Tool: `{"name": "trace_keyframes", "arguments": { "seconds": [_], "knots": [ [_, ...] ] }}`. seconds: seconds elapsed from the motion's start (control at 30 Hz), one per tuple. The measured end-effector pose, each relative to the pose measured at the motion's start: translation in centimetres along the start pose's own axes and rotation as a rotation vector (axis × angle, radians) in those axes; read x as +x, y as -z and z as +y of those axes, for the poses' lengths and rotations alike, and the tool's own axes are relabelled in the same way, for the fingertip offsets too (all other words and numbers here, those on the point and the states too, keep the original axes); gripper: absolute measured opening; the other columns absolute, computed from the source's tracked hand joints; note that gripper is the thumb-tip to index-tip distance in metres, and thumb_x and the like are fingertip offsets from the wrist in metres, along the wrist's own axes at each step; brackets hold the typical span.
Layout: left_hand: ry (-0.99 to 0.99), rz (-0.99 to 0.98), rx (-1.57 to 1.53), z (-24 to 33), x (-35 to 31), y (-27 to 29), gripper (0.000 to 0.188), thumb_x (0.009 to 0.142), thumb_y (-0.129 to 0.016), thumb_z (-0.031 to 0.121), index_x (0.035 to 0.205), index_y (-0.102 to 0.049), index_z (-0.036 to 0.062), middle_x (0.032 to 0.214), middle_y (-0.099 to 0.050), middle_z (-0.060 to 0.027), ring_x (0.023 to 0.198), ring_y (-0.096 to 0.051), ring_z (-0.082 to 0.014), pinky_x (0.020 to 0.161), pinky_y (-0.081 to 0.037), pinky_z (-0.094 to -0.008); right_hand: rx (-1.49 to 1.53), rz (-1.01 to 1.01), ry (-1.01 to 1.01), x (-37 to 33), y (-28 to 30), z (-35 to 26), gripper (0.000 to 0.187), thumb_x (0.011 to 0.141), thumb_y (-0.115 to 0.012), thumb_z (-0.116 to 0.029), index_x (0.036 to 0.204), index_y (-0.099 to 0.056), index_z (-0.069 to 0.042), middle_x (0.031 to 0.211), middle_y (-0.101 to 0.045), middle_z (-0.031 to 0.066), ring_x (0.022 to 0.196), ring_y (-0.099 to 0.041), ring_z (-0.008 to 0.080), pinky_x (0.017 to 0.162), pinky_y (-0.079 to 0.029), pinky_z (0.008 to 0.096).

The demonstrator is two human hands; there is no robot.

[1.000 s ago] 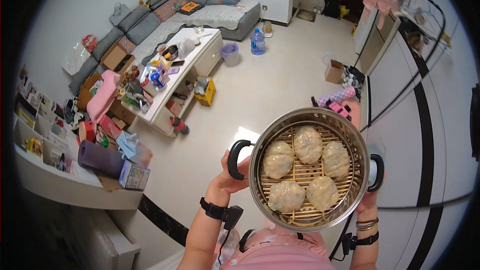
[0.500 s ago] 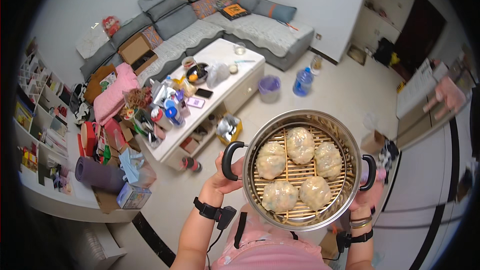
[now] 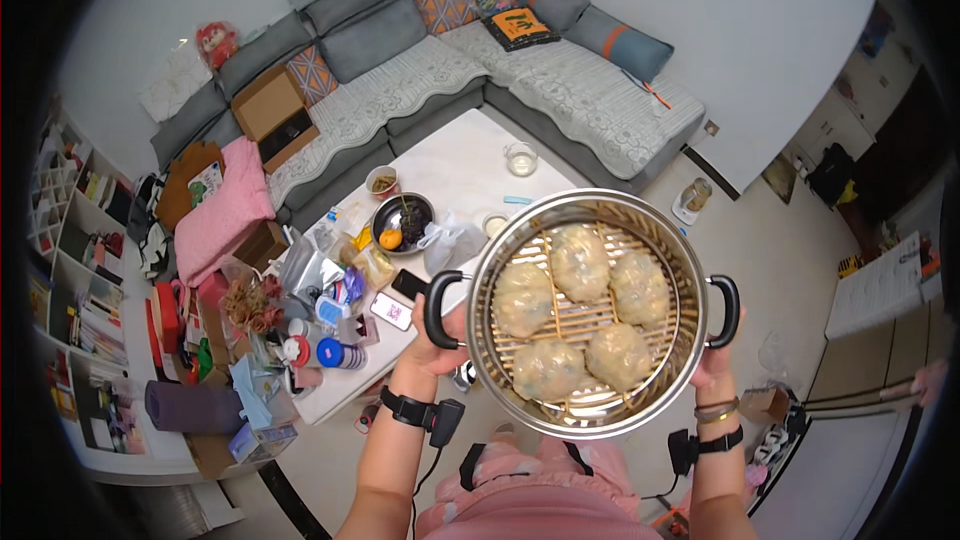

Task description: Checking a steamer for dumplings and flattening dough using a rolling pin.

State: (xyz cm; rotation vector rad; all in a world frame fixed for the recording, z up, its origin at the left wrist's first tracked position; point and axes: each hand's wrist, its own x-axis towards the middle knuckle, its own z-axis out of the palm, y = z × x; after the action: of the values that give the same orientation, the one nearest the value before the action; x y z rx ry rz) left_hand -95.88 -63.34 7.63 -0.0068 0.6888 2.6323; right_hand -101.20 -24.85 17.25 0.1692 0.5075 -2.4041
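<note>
A round steel steamer pot (image 3: 590,206) with two black handles is held level in front of me. On a slatted rack (image 3: 566,316) inside it lie several large, shiny, translucent-skinned dumplings (image 3: 580,262). My left hand (image 3: 434,348) is closed at the pot's left side, below the handle, its fingers partly hidden by the pot. At the opposite side my right hand (image 3: 712,364) supports the pot under the other handle; most of its fingers are out of sight. The pot is above the floor, overlapping the near right end of a white coffee table (image 3: 455,155).
Bottles, bags and flowers crowd the table's left part. Beside them are two phones (image 3: 409,285), a dark bowl (image 3: 425,208) and a clear plastic bag (image 3: 452,243). Farther along stands a glass cup (image 3: 521,160). A grey corner sofa (image 3: 372,40) lies behind; shelves (image 3: 85,280) line the left.
I have come nearer the coffee table, and the view has turned to the right less. The pot, still in both hands, now covers the table's end; the bin and blue jug no longer show.
</note>
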Motion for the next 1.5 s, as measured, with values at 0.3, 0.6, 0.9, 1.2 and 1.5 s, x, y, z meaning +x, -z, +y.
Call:
{"name": "trace_keyframes", "arguments": {
  "seconds": [0.3,0.6,0.9,1.2,1.5],
  "knots": [
    [-0.215,0.286,-0.134,4.7,10.1,7.7,0.121,0.063,-0.044,0.088,0.140,-0.031,-0.0030,0.139,-0.041,-0.0213,0.125,-0.044,-0.0348,0.107,-0.032,-0.0494,-0.364,0.092,-0.274,24.4,3.6,-10.0,0.120,0.064,-0.033,-0.093,0.133,-0.043,0.005,0.132,-0.049,0.0230,0.119,-0.050,0.0368,0.105,-0.037,0.0499],
    [-0.363,0.392,-0.196,10.2,18.6,14.0,0.121,0.060,-0.047,0.089,0.143,-0.029,0.0018,0.138,-0.044,-0.0152,0.123,-0.047,-0.0294,0.104,-0.035,-0.0451,-0.370,0.100,-0.434,45.5,4.4,-14.5,0.114,0.068,-0.035,-0.089,0.136,-0.041,0.001,0.135,-0.046,0.0228,0.121,-0.048,0.0369,0.105,-0.036,0.0504],
    [-0.410,0.440,-0.325,10.0,22.7,18.8,0.126,0.055,-0.060,0.084,0.147,-0.021,0.0067,0.142,-0.040,-0.0129,0.125,-0.045,-0.0287,0.105,-0.035,-0.0451,-0.369,0.151,-0.492,56.8,7.7,-15.2,0.102,0.074,-0.037,-0.084,0.135,-0.045,-0.002,0.133,-0.050,0.0186,0.117,-0.051,0.0336,0.102,-0.040,0.0476],
    [-0.483,0.647,-0.488,9.8,26.9,22.3,0.133,0.050,-0.069,0.080,0.148,-0.016,0.0066,0.146,-0.034,-0.0127,0.129,-0.041,-0.0299,0.105,-0.036,-0.0456,-0.459,0.360,-0.682,68.4,12.3,-14.8,0.110,0.067,-0.038,-0.089,0.135,-0.046,-0.004,0.134,-0.048,0.0202,0.118,-0.050,0.0369,0.101,-0.039,0.0512],
    [-0.714,0.717,-0.513,6.6,29.8,27.2,0.132,0.052,-0.069,0.078,0.146,-0.018,0.0005,0.145,-0.035,-0.0149,0.130,-0.040,-0.0298,0.109,-0.032,-0.0452,-0.486,0.310,-0.839,77.9,17.7,-13.8,0.115,0.064,-0.036,-0.091,0.138,-0.042,-0.003,0.136,-0.046,0.0207,0.119,-0.049,0.0372,0.103,-0.037,0.0514]
  ]
}}
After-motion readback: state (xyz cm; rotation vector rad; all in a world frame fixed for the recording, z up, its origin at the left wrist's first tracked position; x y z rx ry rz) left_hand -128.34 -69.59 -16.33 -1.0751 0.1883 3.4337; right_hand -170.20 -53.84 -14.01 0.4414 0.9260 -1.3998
